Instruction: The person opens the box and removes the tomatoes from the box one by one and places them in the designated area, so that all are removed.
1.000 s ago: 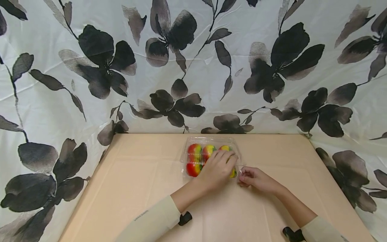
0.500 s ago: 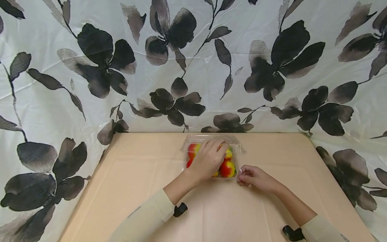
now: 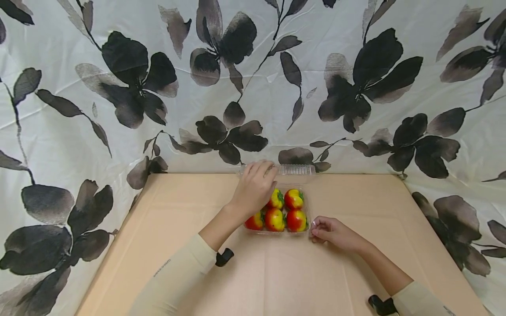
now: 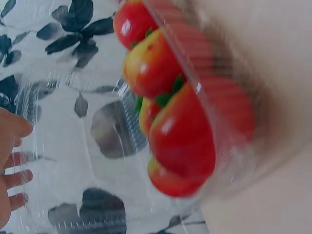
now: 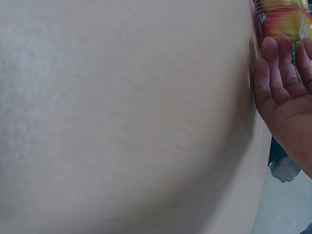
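A clear plastic clamshell container [image 3: 288, 233] holds several red-and-yellow fruits [image 3: 295, 220] with green leafy bits; their exact kind is unclear. Its hinged lid [image 3: 298, 170] is raised at the far side, away from the fruits. My left hand [image 3: 254, 186] grips the lid near its left part, covering some fruit in the head view. In the left wrist view, the thumb and fingers of that hand [image 4: 10, 165] lie at the lid's edge, partly seen through the plastic. At the container's near right corner my right hand [image 3: 336, 235] pinches the rim.
The container sits near the back edge of a light tan table [image 3: 178, 219]. Behind it hangs a white cloth [image 3: 292, 145] with dark flower prints. A black wrist strap piece [image 3: 224, 257] shows at the left sleeve, another at the right.
The left hand has moved left and back from over the container, swinging the lid off the fruits to the far side. The right hand stays at the near right corner.
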Motion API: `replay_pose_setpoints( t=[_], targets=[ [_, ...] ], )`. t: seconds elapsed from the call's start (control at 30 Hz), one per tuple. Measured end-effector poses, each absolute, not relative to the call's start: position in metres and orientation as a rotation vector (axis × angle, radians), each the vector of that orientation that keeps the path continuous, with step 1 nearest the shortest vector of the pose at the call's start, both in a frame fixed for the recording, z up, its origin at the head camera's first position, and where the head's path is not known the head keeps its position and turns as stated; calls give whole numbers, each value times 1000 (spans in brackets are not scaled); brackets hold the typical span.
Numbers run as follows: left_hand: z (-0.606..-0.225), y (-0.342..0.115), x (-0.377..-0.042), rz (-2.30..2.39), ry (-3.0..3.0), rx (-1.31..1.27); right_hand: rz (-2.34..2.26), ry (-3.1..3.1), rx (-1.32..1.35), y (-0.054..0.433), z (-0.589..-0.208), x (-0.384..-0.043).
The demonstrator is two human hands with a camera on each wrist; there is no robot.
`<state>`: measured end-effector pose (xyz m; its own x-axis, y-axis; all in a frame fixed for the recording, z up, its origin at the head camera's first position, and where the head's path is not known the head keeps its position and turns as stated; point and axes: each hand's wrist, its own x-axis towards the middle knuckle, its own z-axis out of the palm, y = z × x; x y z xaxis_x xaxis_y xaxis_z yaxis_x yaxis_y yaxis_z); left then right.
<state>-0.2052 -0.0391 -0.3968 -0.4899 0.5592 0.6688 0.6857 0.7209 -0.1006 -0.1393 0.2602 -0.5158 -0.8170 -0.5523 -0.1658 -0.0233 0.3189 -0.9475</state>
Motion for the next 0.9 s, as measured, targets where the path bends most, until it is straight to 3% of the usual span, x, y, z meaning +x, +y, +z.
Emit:
replay_pose_setpoints(
  t=[0.9],
  targets=[
    [-388, -72, -222, -361, -2323, -817, -1485, 2126, -520, 260, -512, -142]
  ],
)
